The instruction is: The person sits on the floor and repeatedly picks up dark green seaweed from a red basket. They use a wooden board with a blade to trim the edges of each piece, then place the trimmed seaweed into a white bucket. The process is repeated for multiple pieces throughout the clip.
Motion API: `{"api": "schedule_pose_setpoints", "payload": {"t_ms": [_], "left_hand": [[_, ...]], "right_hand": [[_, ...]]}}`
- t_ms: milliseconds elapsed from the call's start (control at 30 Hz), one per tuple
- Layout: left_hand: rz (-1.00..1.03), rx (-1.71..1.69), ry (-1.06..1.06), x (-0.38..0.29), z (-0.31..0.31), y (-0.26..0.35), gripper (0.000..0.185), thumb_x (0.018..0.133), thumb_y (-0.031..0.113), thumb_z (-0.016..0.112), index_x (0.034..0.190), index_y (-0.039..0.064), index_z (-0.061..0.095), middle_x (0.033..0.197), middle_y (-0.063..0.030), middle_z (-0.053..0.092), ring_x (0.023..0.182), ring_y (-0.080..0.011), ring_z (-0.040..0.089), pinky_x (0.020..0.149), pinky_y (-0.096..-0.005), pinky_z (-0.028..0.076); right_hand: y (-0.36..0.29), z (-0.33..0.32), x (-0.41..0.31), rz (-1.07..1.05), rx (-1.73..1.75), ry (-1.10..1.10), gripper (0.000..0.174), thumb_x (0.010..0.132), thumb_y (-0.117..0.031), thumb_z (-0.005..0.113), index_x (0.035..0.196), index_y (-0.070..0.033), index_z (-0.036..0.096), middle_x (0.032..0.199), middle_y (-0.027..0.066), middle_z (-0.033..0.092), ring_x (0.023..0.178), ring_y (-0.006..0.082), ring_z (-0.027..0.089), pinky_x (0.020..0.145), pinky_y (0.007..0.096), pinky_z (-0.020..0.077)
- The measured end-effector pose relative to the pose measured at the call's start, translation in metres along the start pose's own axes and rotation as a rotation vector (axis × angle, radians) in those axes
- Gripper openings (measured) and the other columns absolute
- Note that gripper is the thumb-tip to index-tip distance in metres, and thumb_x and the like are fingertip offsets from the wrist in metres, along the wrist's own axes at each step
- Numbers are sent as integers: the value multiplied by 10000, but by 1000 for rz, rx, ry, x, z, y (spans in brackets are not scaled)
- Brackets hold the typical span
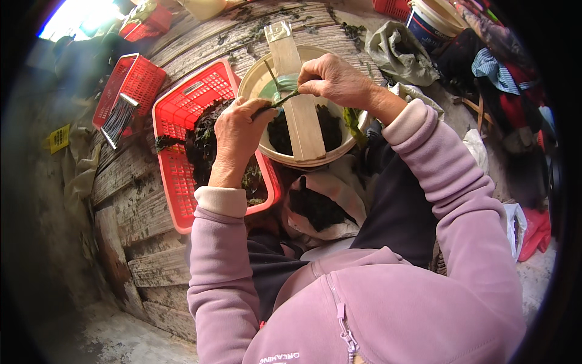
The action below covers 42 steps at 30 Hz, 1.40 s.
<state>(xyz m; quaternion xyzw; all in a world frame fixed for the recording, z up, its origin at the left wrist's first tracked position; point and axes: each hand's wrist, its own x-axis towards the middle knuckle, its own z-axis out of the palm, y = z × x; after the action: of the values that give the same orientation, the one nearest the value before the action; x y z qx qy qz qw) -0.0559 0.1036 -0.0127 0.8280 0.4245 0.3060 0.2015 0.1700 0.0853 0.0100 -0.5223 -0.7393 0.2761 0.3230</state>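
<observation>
A thin dark green strand, seemingly seaweed (287,97), stretches between my two hands above a round white tub (251,74). My left hand (240,132) pinches its left end beside the red plastic basket (170,182), which holds a dark leafy heap (204,141). The other end is between the thumb and forefinger of my right hand (329,82). A wooden board (302,123) lies across the tub, with pale green twine (287,83) wrapped around it and a thin stick upright beside it. Dark pieces (331,129) lie in the tub under the board. A yellow-green frond (353,125) hangs over the rim.
A smaller red basket (144,84) stands at the left with a bundle of dark strands on its edge. An open sack (352,195) with dark contents is below the tub. A grey-green sack (402,54) and a paint bucket (432,27) stand at the upper right.
</observation>
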Motion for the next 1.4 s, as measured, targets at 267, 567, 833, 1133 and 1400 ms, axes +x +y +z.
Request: {"api": "schedule_pose_setpoints", "payload": {"t_ms": [267,567,833,1133,1400], "left_hand": [[90,237,138,42,27,-59,138,828,199,596,874,73,627,822,-106,585,766,-306,596,669,-384,480],[-472,-184,-147,28,99,-89,448,726,97,637,1166,29,579,734,-147,665,655,-215,636,670,-328,492],[-60,-763,202,-3,58,25,323,849,125,619,1131,-24,572,936,-56,638,775,-100,585,710,-238,475],[-450,-1222,-328,-66,48,76,216,903,182,555,809,-5,608,538,56,425,469,-28,376,479,-198,375],[-478,-1065,-238,-103,40,53,183,881,147,569,788,2,633,546,43,453,474,-33,382,433,-182,316]], "right_hand": [[40,13,48,-4,-67,152,167,741,-163,649,763,1,663,673,180,621,654,280,637,643,369,488],[66,20,43,530,527,144,198,846,-167,612,768,15,609,654,96,630,444,102,522,426,276,453],[-9,-11,-16,198,1140,244,180,911,-136,541,864,29,593,715,99,624,548,136,570,500,249,476],[-17,-7,-72,349,1595,598,148,958,-141,410,933,-22,494,718,50,499,612,179,487,718,426,489],[1,-85,-100,58,1535,709,172,952,-157,377,900,-30,481,692,70,487,607,202,456,724,436,458]]}}
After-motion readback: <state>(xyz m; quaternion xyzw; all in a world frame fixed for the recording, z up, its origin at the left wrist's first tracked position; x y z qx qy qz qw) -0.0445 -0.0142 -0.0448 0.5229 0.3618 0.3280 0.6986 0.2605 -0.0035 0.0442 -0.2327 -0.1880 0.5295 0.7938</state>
